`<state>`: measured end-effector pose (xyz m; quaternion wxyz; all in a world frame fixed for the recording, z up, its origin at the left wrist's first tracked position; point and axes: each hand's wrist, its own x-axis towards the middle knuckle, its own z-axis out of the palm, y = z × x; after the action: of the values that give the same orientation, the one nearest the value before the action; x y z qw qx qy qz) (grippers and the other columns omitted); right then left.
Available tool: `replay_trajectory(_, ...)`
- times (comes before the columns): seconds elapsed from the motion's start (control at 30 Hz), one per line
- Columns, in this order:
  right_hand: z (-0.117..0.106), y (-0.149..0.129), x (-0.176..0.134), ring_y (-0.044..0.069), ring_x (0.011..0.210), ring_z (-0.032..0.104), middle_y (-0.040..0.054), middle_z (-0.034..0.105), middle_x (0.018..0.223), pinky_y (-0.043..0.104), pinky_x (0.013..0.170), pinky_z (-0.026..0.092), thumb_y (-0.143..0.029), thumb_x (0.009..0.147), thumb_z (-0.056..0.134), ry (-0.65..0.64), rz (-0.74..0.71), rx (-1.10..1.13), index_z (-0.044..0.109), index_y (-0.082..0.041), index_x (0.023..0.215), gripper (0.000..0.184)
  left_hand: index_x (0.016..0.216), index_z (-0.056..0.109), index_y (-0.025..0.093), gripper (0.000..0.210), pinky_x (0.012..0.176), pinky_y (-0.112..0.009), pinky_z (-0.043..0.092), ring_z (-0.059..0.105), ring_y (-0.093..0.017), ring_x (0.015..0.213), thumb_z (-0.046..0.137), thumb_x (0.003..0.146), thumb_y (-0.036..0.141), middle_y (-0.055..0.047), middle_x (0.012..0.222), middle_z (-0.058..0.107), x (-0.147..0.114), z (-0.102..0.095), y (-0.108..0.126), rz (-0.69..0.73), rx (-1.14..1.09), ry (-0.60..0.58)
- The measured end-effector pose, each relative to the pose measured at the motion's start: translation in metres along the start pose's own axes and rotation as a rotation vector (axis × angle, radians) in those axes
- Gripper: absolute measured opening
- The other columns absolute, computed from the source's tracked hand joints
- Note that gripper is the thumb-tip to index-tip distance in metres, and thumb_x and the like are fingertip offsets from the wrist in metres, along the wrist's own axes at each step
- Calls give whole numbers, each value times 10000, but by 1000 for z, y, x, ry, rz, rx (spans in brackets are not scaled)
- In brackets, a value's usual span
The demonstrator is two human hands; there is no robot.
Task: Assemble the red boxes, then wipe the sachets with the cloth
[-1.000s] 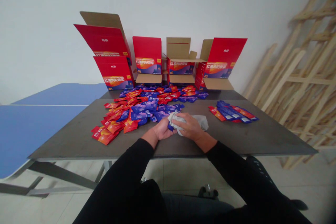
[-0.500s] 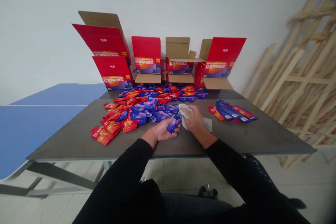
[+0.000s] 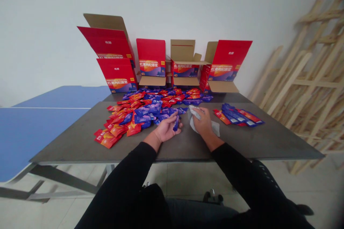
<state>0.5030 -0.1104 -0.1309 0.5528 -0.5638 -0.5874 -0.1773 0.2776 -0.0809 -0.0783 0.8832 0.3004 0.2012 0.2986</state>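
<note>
The left hand [image 3: 165, 130] rests on the dark grey counter [image 3: 80, 139], with a small blue sachet [image 3: 176, 123] in its fingers. Just to its right, the right hand [image 3: 202, 123] lies on a crumpled white cloth [image 3: 216, 128]. To the left of and behind the left hand spreads the loose heap of red and blue sachets [image 3: 139, 112]. Right of the right hand lies a neat row of blue and red sachets [image 3: 238, 115]. Behind both hands, at the counter's far edge, stand open red cardboard boxes [image 3: 152, 61]. Far left of the left hand stands a blue table [image 3: 32, 125].
</note>
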Motion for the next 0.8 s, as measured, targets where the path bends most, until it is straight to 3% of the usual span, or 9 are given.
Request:
replay_trajectory(0.1, -3, -4, 0, 271, 1100, 654, 137, 643, 1205, 493, 1008, 621, -272, 957, 620, 26, 8, 19, 775, -236, 1200, 290, 1147, 645, 208, 399, 649, -232, 547, 728, -146, 740, 813, 819, 56, 3, 870, 711, 4, 2, -1, 162, 37, 54)
replay_trajectory(0.2, -9, -12, 0, 281, 1134, 649, 141, 626, 1228, 505, 1028, 610, -268, 957, 634, 6, -43, 55, 773, -234, 1218, 298, 1065, 680, 146, 353, 646, -198, 558, 709, -111, 681, 847, 779, 26, -6, 831, 727, 8, 3, -3, 237, 94, 61)
replay_trajectory(0.5, -21, -29, -8, 278, 1167, 657, 124, 631, 1282, 460, 994, 630, -215, 923, 656, -192, -409, 85, 782, -283, 1246, 354, 1168, 665, 212, 387, 766, -243, 604, 753, -136, 787, 840, 833, 127, -5, 962, 783, 14, 2, -4, 385, 37, 166)
replay_trajectory(0.67, -15, -33, -14, 267, 1180, 662, 97, 682, 1310, 442, 1000, 617, -209, 896, 661, -430, -627, 123, 769, -314, 1288, 421, 1187, 665, 184, 271, 856, -325, 623, 784, -208, 904, 771, 943, 237, -63, 972, 794, 12, 5, -5, 351, 32, 145)
replay_trajectory(0.8, -10, -32, -14, 265, 1177, 660, 90, 695, 1326, 452, 1022, 598, -206, 881, 664, -523, -600, 104, 768, -315, 1290, 436, 1226, 668, 178, 293, 831, -319, 626, 783, -207, 873, 760, 963, 270, -72, 983, 794, 10, 7, -7, 282, 38, 124)
